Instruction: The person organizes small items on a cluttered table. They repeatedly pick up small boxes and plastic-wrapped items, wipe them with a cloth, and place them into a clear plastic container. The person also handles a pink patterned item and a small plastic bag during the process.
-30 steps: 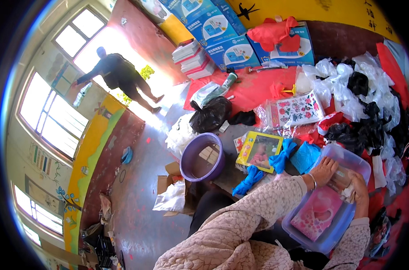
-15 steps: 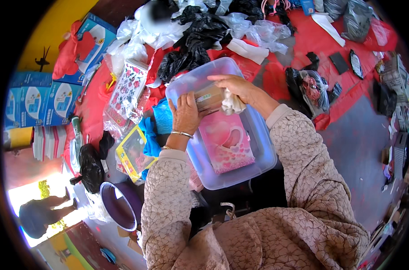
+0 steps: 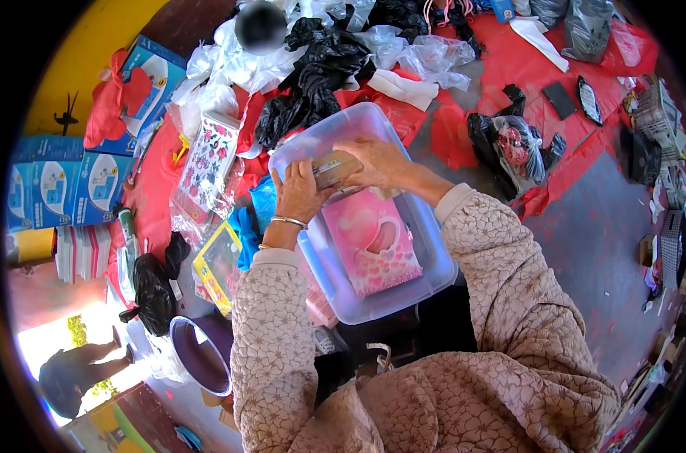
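A small brownish box (image 3: 334,169) is held between my two hands above the far part of a clear plastic bin (image 3: 436,260). My left hand (image 3: 299,195), a bracelet at its wrist, grips the box's left end. My right hand (image 3: 379,164) is closed over its right end. A bit of pale cloth (image 3: 387,193) shows beneath the right hand; most of it is hidden. In the bin, nearer to me, lies a flat pink box or book with hearts (image 3: 373,245).
Plastic bags (image 3: 313,83) heap beyond the bin. To the left are blue cartons (image 3: 101,189), a yellow-framed item (image 3: 215,264) and a purple basin (image 3: 199,355). A bag with reddish contents (image 3: 515,147) lies at right. Someone's legs (image 3: 94,366) show in the bright doorway.
My right hand has moved left onto the box, and the pale cloth that stuck out of it is now mostly hidden. The whole view has shifted slightly.
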The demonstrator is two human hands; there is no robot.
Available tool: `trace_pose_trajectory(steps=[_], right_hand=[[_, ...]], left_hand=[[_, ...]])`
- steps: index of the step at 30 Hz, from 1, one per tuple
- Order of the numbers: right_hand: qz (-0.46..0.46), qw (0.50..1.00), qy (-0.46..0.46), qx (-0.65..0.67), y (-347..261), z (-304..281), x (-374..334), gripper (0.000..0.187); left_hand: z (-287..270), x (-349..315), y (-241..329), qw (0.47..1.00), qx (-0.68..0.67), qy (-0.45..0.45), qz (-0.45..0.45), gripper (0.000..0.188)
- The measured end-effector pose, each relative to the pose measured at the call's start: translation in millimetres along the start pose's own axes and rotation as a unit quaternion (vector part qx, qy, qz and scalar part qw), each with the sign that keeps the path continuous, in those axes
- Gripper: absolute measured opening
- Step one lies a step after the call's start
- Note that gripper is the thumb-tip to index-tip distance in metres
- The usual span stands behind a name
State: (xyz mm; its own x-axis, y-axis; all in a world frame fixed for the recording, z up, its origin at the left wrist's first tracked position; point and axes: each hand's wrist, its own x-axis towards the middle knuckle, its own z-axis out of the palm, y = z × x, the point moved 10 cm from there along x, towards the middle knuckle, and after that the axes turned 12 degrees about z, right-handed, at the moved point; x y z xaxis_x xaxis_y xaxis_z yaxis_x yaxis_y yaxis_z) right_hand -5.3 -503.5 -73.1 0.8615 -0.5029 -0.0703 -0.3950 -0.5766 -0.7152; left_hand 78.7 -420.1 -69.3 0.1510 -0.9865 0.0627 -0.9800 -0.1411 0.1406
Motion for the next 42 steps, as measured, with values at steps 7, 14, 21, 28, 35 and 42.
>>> trace_pose_trajectory(steps=[7,14,21,28,35,42], right_hand=[[0.008,1.000,-0.022,0.015,2,8,18,0.060],[0.058,0.986,-0.094,0.127,28,19,61,0.059],[0.115,0.954,-0.190,0.203,39,18,69,0.053],[0.176,0.954,-0.186,0.157,52,37,79,0.046],[0.186,0.946,-0.186,0.190,39,34,67,0.053],[0.101,0.962,-0.196,0.161,32,33,64,0.062]], left_hand=[[7,5,-17,0.999,0.002,-0.048,0.014,0.074],[-11,15,-30,0.997,-0.078,0.025,0.014,0.074],[-79,-41,-14,0.973,-0.031,0.228,0.027,0.049],[-42,-56,14,0.984,-0.060,0.166,0.026,0.045],[-13,-86,-11,0.981,-0.086,0.127,-0.122,0.087],[27,-107,-22,0.932,-0.279,0.148,-0.177,0.086]])
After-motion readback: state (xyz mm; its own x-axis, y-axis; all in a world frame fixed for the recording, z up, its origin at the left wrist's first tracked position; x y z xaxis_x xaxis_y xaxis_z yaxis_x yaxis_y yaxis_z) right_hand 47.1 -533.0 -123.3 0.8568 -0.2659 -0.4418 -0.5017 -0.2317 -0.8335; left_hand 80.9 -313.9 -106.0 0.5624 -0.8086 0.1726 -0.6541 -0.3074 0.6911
